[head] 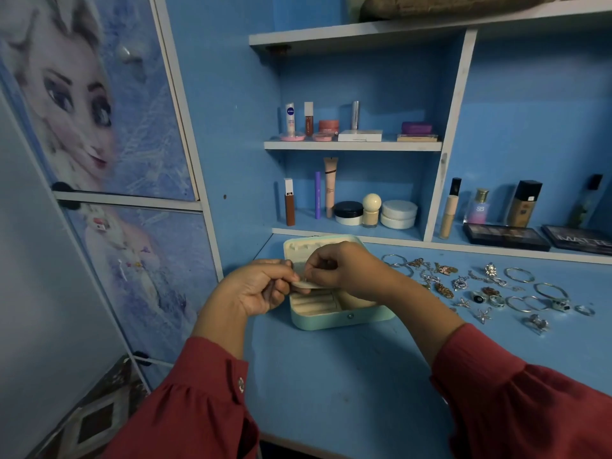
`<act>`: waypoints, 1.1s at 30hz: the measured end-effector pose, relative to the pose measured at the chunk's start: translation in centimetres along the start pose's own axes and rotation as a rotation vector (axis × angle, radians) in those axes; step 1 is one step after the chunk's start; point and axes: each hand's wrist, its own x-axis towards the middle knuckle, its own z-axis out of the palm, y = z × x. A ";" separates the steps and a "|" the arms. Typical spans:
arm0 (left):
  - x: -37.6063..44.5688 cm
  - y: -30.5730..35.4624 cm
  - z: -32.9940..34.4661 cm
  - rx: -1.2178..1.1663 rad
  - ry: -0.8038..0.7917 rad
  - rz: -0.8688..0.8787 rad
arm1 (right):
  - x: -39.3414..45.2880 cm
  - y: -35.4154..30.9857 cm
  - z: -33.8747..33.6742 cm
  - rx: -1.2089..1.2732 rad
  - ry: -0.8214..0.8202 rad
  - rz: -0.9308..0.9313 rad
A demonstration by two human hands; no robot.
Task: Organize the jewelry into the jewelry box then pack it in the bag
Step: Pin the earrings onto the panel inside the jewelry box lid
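- The jewelry box point(334, 313), mint green with a cream lining, sits open on the blue desk point(347, 376), its lid point(298, 248) leaning back toward the shelves.
- We see cream ring rolls point(314, 303) at the front of the box, and nothing shiny lies on them as far as we can tell; the right-hand compartment is partly covered by the wrist.
- Above the box, our left hand point(261, 289) and right hand point(341, 270) meet fingertip to fingertip, both with fingers curled in a pinch on a thin cream flap or insert point(306, 285). Something tiny may sit between the fingertips, but it is too small for us to name.
- The jewelry point(490, 289) lies spread on the desk just to the right of the box: bangles, rings, chains and star-shaped pieces, all outside it.
- We judge the task barely begun: the box is opened, the sorting is nearly all ahead, and closing and packing are not yet done.
- We see no bag anywhere in view.
- The box's back compartments hide behind our hands, and the far pieces blur together.
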 end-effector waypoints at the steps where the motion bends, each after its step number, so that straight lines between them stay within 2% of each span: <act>1: 0.0 0.0 0.0 -0.001 0.003 0.001 | 0.0 0.0 0.0 -0.004 -0.004 -0.002; 13: -0.3 0.1 0.2 0.027 0.010 0.007 | 0.2 0.1 0.1 -0.079 -0.020 -0.070; 18: -0.3 0.0 0.0 0.119 -0.002 0.046 | -0.4 0.4 0.1 -0.069 -0.004 -0.072; 21: -0.6 0.2 0.0 0.142 -0.046 0.102 | -1.0 1.2 -1.0 0.010 0.090 -0.011; 25: -0.9 0.3 -0.2 0.048 -0.088 0.205 | -2.3 2.8 -3.9 0.160 0.315 0.092; 28: -0.8 0.2 0.0 -0.004 -0.099 0.267 | -3.6 4.7 -5.7 0.149 0.424 0.150; 33: 0.4 -0.1 0.7 0.037 0.090 0.428 | -5.0 6.5 -7.2 0.104 0.421 0.263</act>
